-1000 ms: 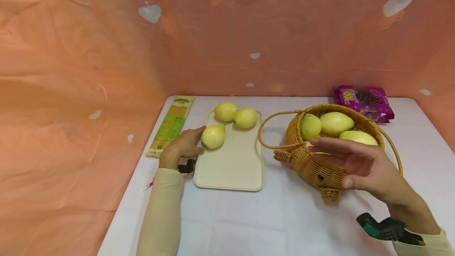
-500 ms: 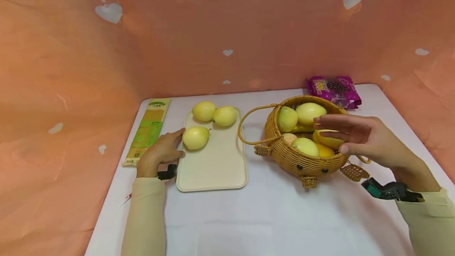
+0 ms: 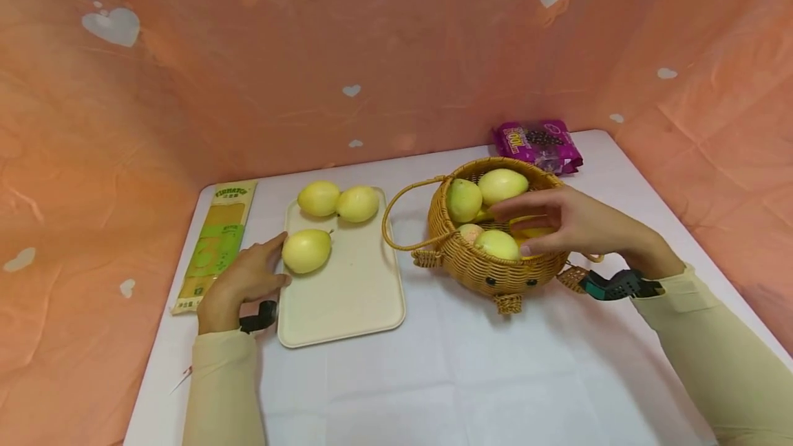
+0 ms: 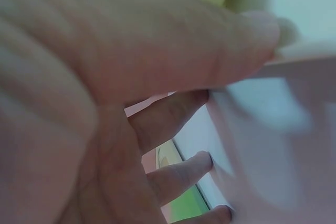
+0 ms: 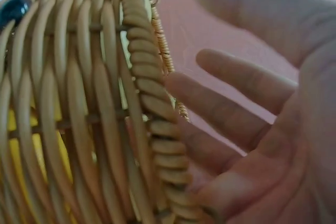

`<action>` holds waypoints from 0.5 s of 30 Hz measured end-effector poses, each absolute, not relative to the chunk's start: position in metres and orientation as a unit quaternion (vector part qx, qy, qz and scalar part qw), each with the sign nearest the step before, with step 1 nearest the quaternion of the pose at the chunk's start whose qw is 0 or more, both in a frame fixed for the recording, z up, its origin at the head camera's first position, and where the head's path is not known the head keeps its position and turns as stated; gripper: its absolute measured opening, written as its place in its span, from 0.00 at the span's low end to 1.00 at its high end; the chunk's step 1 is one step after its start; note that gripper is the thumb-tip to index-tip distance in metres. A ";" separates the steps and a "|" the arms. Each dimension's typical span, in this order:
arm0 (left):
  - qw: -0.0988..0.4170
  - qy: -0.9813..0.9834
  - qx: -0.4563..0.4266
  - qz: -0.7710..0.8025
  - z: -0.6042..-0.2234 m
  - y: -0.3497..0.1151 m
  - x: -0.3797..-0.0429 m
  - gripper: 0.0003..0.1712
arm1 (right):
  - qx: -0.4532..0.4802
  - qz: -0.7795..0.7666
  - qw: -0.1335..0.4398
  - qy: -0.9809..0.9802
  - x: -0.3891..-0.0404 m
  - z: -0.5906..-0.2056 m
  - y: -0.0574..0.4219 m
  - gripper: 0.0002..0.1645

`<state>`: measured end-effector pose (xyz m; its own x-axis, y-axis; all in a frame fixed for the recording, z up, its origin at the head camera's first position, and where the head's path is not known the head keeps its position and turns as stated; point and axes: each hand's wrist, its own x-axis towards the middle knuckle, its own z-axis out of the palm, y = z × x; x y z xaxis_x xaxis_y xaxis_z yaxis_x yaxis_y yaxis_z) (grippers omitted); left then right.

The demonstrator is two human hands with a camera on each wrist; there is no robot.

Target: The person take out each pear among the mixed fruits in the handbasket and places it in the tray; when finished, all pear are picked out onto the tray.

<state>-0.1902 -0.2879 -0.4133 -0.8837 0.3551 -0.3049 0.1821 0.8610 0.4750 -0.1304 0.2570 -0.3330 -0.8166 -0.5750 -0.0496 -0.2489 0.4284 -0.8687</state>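
While over basket [image 3: 511, 274], right hand [image 3: 575, 220] lower.

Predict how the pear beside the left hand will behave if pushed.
The pear would probably roll easily, since its body is rounded and it lies on a flat tray. Its skin looks smooth, so it may feel slightly slippery. The tray looks shallow, so it might not stop a firm push.

The head view looks forward and down over the counter [image 3: 434, 384]; both wrist views crowd the fingers [image 4: 181, 177], the right sharing the basket [image 3: 473, 268].
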 end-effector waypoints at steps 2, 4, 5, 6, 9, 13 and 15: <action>0.194 0.946 0.139 0.220 -0.413 -0.288 -0.189 0.57 | -0.255 -0.450 0.181 0.836 -0.135 -0.334 0.254 0.36; 0.192 0.947 0.139 0.216 -0.414 -0.289 -0.188 0.56 | -0.263 -0.429 0.188 0.844 -0.139 -0.335 0.251 0.36; 0.190 0.947 0.141 0.218 -0.414 -0.289 -0.188 0.56 | -0.266 -0.419 0.192 0.847 -0.140 -0.336 0.250 0.36; 0.188 0.947 0.142 0.219 -0.415 -0.289 -0.188 0.56 | -0.268 -0.411 0.196 0.849 -0.141 -0.336 0.249 0.36; 0.183 0.946 0.143 0.225 -0.417 -0.291 -0.189 0.55 | -0.278 -0.396 0.205 0.851 -0.144 -0.338 0.245 0.33; 0.170 0.948 0.140 0.228 -0.422 -0.294 -0.193 0.55 | -0.305 -0.367 0.204 0.855 -0.149 -0.340 0.239 0.28; 0.173 0.948 0.136 0.229 -0.423 -0.293 -0.195 0.54 | -0.320 -0.343 0.194 0.861 -0.150 -0.339 0.238 0.27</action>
